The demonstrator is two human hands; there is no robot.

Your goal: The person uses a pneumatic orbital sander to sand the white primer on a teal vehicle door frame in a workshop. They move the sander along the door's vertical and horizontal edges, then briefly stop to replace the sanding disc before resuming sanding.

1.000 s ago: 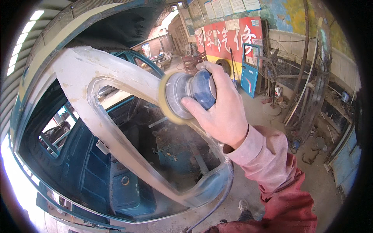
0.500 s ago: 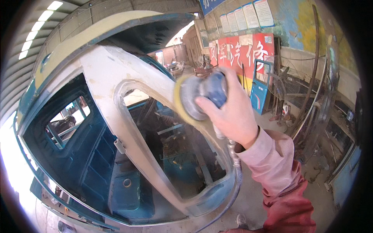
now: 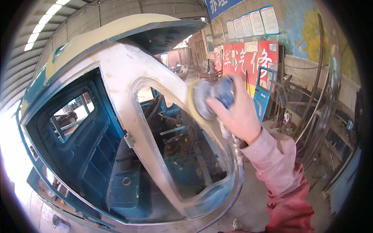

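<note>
My right hand (image 3: 244,116) is wrapped round the blue and grey body of a round air sander (image 3: 203,100), thumb on the near side. The sander's yellow-edged pad is turned left against the curved front pillar (image 3: 167,77) of a vehicle cab, beside the triangular window opening. Blur hides whether the pad fully touches. The cab's metal is sanded to whitish and beige patches over blue paint. A hose (image 3: 238,176) hangs from the sander and curves down past the lower front corner of the cab. My left hand is out of view.
The cab roof (image 3: 128,29) overhangs above. Through the door opening show a blue seat base (image 3: 125,192) and back wall. At right, a loose blue door (image 3: 264,93), a fan (image 3: 285,91) and long metal pieces lean near a red signboard (image 3: 243,58).
The view has shifted, so the cab and background sit further right and slightly lower. My right hand still holds the sander at the front pillar.
</note>
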